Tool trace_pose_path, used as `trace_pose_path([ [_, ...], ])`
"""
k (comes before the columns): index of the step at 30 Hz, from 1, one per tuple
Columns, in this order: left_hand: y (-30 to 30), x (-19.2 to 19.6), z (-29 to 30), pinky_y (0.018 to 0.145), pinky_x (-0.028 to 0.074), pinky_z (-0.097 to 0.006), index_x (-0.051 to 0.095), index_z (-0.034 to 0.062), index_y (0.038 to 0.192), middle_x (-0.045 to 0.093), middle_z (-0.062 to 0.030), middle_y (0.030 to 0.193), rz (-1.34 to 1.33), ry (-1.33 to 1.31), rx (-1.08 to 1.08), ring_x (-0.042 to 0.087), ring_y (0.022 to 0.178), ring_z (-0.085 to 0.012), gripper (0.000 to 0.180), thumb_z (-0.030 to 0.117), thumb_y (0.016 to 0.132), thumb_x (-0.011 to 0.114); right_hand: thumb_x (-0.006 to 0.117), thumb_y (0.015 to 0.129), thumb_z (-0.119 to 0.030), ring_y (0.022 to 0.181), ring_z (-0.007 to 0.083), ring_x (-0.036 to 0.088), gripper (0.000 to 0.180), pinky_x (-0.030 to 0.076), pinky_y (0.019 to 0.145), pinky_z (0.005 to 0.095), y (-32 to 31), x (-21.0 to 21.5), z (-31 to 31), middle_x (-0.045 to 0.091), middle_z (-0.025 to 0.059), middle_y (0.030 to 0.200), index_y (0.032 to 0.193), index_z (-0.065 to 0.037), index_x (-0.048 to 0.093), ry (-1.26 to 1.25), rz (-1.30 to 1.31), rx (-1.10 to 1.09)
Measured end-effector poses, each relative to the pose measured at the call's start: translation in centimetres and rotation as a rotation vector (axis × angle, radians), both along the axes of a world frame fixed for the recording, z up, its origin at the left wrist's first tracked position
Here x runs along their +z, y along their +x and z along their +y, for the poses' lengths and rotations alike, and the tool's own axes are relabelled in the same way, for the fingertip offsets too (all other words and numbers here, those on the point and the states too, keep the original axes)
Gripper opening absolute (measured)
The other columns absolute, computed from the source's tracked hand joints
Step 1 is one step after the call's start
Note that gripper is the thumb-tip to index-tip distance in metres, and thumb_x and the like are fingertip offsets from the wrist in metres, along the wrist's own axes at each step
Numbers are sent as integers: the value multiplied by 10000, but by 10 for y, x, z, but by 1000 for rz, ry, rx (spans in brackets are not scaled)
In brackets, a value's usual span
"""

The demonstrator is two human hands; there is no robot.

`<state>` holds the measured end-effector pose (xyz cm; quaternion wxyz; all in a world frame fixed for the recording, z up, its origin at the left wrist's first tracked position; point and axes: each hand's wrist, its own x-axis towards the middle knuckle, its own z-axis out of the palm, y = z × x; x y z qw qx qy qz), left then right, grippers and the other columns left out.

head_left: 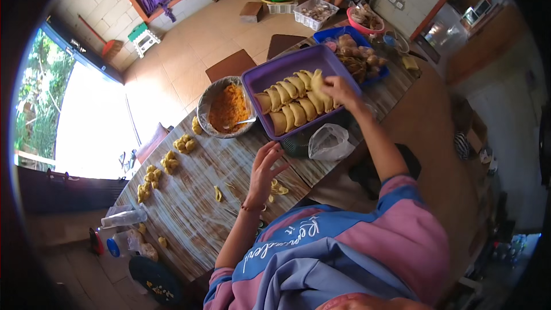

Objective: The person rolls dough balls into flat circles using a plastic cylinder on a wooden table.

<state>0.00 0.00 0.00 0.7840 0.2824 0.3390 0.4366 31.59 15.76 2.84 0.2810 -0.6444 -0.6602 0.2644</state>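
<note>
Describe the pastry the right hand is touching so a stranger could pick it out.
Find the purple tray on the wooden table, filled with rows of folded yellow pastries. The one meant is at the back row's right end, pinched by the right hand; it alone has fingers on it.

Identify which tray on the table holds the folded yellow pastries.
The purple tray, nearest the bowl of orange filling. The right hand is setting a pastry there; the blue tray behind holds brownish lumps instead.

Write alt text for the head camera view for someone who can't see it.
A person's right hand sets a folded yellow pastry into a purple rectangular plastic tray beside rows of similar pastries, while the left hand hovers open above the striped wooden table. A round bowl of orange filling sits beside the tray.
</note>
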Motion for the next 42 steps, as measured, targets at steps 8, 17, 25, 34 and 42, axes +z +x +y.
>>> trace_pose_path([
  [8,-89,-60,-82,935,531,-440,471,44,1368,546,-117,1342,273,-243,483,540,1231,-261,401,194,999,511,694,805,-240,815,452,668,329,520,732,511,32,-70,114,652,317,852,883,79,701,94,-563,82],
  [17,-167,-110,-189,875,549,-414,507,47,1318,579,-97,1267,389,-395,722,588,1133,-244,461,301,946,608,590,960,-258,832,368,674,277,517,711,430,-104,-37,14,694,206,892,957,-2,696,359,-177,168],
  [25,-261,-143,-211,778,582,-360,516,50,1307,577,-105,1247,498,-364,700,618,1057,-201,448,232,921,654,664,908,-271,936,305,663,355,518,838,381,-332,-155,-135,671,191,1096,1173,-34,660,-194,43,664],
  [34,-438,-187,-261,719,588,-359,538,63,1267,584,-105,1178,770,-223,922,608,1034,-208,428,195,885,677,717,847,-292,1179,356,518,514,484,952,460,-454,-224,-210,550,163,1273,1294,-89,568,227,-543,624],
  [42,-458,-200,-244,736,584,-392,533,76,1262,584,-103,1194,713,-330,735,602,1041,-219,427,218,886,678,604,778,-10,874,345,617,113,499,797,434,-376,-249,-166,629,181,879,867,-15,673,160,-125,409],
])
